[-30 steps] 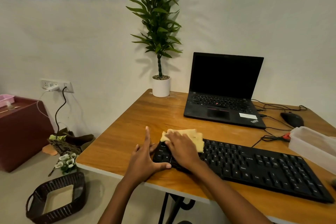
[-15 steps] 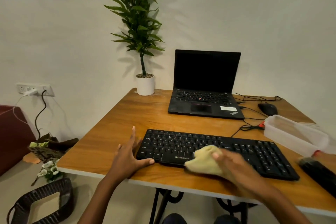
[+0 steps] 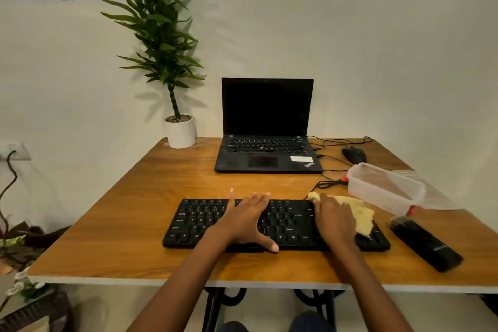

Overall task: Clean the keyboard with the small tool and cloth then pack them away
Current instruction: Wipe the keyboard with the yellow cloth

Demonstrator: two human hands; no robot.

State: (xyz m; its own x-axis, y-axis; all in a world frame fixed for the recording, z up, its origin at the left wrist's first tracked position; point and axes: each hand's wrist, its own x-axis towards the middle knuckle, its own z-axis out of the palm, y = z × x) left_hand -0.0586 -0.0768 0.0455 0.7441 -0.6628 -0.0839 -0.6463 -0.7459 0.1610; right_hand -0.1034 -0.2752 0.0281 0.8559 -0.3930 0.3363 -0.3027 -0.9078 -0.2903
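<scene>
A black keyboard (image 3: 199, 221) lies across the front of the wooden table (image 3: 140, 197). My left hand (image 3: 245, 219) rests flat on the keyboard's middle, fingers spread, holding nothing. My right hand (image 3: 334, 219) presses a yellow cloth (image 3: 359, 214) onto the right end of the keyboard. A black, oblong tool or case (image 3: 425, 245) lies on the table right of the keyboard. A clear plastic box (image 3: 385, 187) stands open behind it, its lid (image 3: 433, 194) lying beside it.
An open black laptop (image 3: 266, 153) sits at the back centre, with a mouse (image 3: 354, 155) and cables to its right. A potted plant (image 3: 179, 131) stands at the back left. A wicker basket (image 3: 32, 312) and flowers lie on the floor at left.
My right hand has carried the cloth from the keyboard's left end, along its front, to its right end. My left hand moved from the left edge onto the middle keys.
</scene>
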